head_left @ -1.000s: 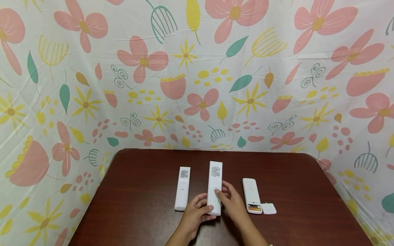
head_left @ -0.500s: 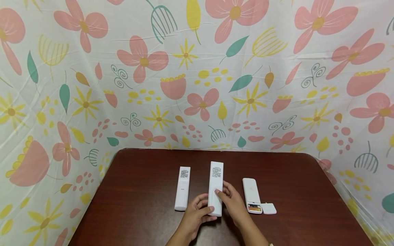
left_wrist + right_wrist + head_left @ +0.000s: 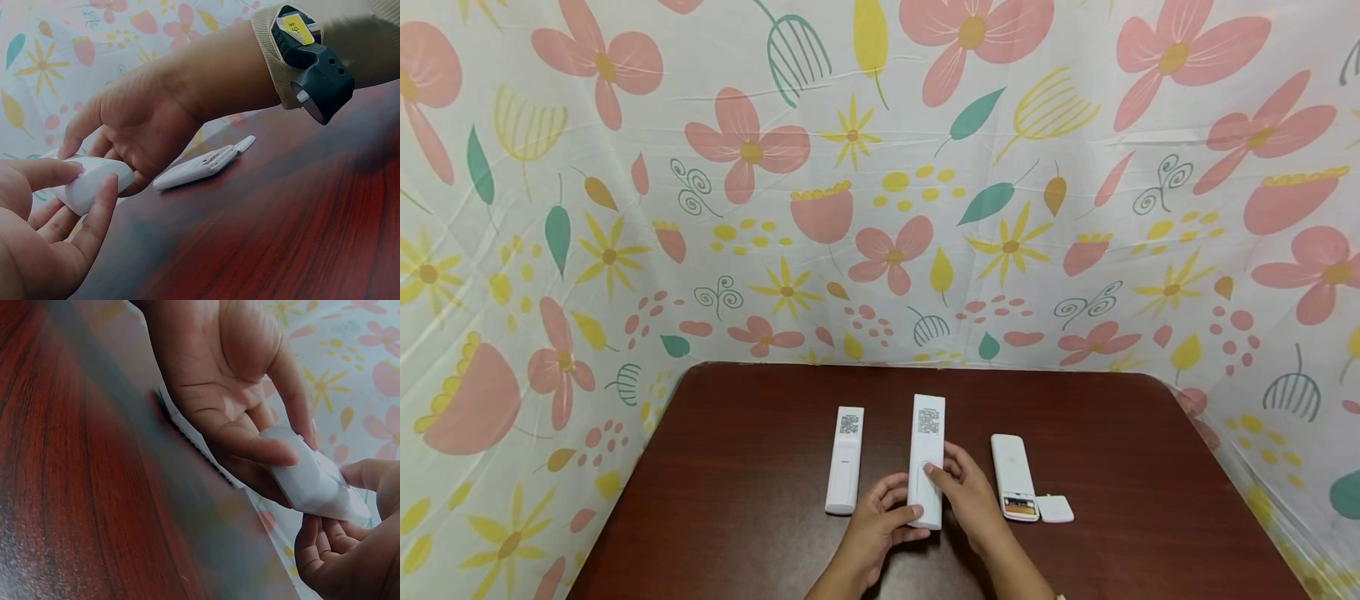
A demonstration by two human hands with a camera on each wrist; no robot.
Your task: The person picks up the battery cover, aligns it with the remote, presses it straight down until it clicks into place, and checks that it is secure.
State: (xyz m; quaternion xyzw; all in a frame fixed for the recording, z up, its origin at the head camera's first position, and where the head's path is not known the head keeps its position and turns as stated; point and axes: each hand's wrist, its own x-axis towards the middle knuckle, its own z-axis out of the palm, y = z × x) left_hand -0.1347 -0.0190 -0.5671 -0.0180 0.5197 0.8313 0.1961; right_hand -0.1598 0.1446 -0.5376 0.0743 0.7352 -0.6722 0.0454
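Held over the table is a white remote control [image 3: 928,442], its back with a printed label turned up. My left hand [image 3: 880,521] grips its near end, thumb on top and fingers beneath. From the right side my right hand [image 3: 972,496] holds it, thumb on the middle of the back and fingers behind the edge. Both hands also show around the remote [image 3: 94,181] in the left wrist view. A second white remote [image 3: 846,458] lies label up to the left. To the right lies a third [image 3: 1013,467], its battery compartment uncovered with batteries inside.
Beside the third remote lies a small white battery cover [image 3: 1056,509]. All rest on a dark reddish-brown table [image 3: 760,467]. A flower-printed cloth [image 3: 880,275] hangs behind the table and along its sides.
The held remote has shifted very slightly to the right and towards the near edge, both hands keeping their grip. The other remotes and the cover have not moved.
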